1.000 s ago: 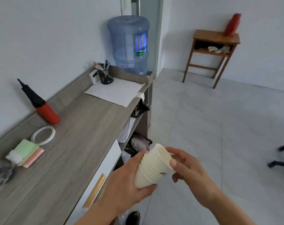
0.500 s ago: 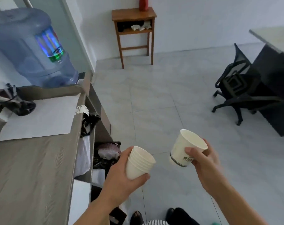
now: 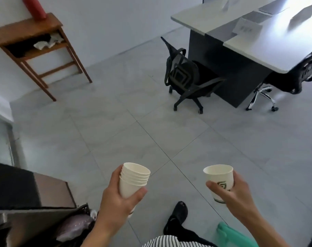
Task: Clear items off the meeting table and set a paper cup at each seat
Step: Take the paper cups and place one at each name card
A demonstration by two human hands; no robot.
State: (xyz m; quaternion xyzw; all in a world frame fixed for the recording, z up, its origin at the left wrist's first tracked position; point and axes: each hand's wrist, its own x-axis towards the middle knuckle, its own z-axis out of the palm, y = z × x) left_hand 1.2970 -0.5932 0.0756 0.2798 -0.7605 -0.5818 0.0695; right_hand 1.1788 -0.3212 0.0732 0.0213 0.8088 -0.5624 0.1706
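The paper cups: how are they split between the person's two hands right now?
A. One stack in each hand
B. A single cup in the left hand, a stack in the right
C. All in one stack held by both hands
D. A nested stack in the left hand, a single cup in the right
D: the left hand grips a stack of cups with several rims showing, while the right hand holds a single cup apart from it.

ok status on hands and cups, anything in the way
Left hand grips cup stack. Right hand grips single cup. Meeting table ahead, open floor between.
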